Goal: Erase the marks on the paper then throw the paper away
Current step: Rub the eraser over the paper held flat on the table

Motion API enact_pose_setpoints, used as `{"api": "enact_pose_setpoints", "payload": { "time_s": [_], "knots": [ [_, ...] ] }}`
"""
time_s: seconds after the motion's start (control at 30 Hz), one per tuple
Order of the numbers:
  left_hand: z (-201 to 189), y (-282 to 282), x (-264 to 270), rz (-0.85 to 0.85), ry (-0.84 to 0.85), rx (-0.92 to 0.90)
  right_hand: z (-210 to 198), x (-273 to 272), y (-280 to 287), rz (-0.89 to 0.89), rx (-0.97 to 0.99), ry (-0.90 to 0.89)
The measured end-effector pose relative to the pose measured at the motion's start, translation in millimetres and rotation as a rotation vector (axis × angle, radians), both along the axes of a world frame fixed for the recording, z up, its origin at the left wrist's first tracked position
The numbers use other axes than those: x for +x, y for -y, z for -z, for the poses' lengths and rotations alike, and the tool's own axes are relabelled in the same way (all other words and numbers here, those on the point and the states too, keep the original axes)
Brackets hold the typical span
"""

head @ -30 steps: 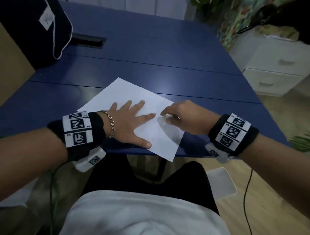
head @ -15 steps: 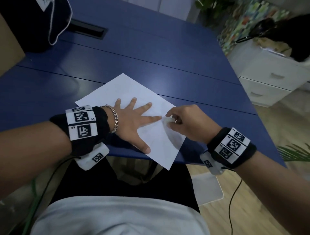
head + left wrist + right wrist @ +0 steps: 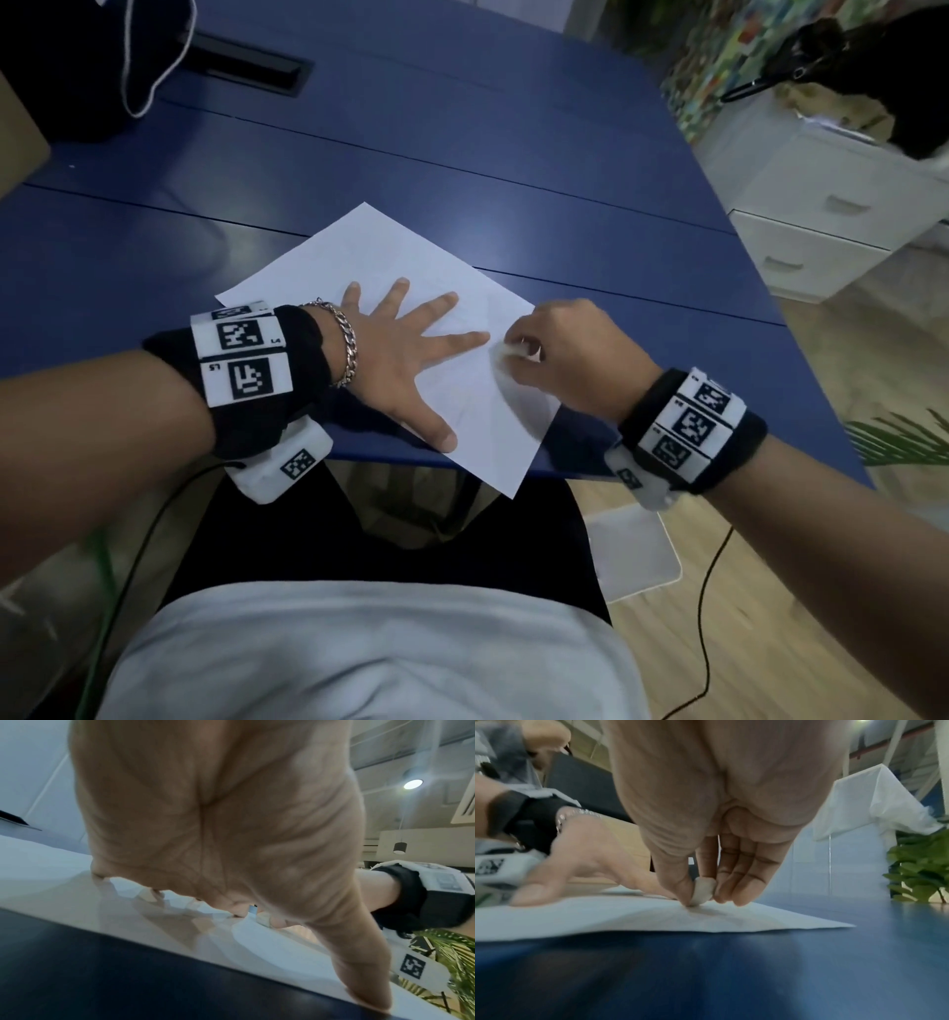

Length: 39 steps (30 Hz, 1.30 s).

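A white sheet of paper (image 3: 359, 246) lies turned on the blue table (image 3: 462, 154), one corner hanging over the near edge. Faint pencil marks show on it near my hands. My left hand (image 3: 405, 354) lies flat on the paper with fingers spread, pressing it down. My right hand (image 3: 560, 349) pinches a small white eraser (image 3: 506, 351) between thumb and fingers and holds it against the paper just beyond my left index fingertip. In the right wrist view the eraser (image 3: 702, 889) touches the paper (image 3: 628, 914) under my fingertips, and the sheet ripples slightly there.
A dark bag (image 3: 77, 67) with a white cord sits at the table's far left, beside a black cable slot (image 3: 246, 61). White drawers (image 3: 842, 216) stand on the right with a dark item on top. A green plant (image 3: 921, 866) grows beyond the table. My lap lies below the table edge.
My right hand with the eraser has shifted slightly over the paper near my left index finger. The left hand stays flat on the sheet. The head view has dipped a little.
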<state>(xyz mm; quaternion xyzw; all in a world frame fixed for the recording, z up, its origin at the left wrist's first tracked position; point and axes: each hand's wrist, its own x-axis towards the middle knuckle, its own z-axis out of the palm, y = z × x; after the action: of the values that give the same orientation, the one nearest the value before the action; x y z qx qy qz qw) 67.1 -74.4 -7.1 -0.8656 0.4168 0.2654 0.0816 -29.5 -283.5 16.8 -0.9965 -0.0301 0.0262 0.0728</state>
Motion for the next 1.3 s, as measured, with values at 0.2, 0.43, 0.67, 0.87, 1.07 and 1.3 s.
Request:
{"api": "enact_pose_setpoints", "payload": {
  "time_s": [0.2, 0.43, 0.67, 0.87, 1.07, 1.3],
  "knots": [
    [3, 0, 3, 0.002, 0.001, 0.001, -1, -24, -32, -0.172, 0.049, -0.108],
    [0, 2, 0, 0.006, 0.056, 0.035, -2, 4, 0, -0.023, -0.016, -0.009],
    [-7, -7, 13, 0.013, -0.043, 0.032, -6, 3, -6, -0.034, 0.033, -0.008],
    [-2, -6, 13, 0.014, -0.010, 0.049, -4, -33, -39, -0.297, -0.022, -0.121],
    [-5, -5, 13, 0.011, -0.019, 0.078, -5, -11, -18, -0.166, -0.073, 0.012],
    [-5, -4, 14, 0.014, -0.031, 0.094, -8, -18, -22, -0.350, -0.125, -0.053]
  ]
}}
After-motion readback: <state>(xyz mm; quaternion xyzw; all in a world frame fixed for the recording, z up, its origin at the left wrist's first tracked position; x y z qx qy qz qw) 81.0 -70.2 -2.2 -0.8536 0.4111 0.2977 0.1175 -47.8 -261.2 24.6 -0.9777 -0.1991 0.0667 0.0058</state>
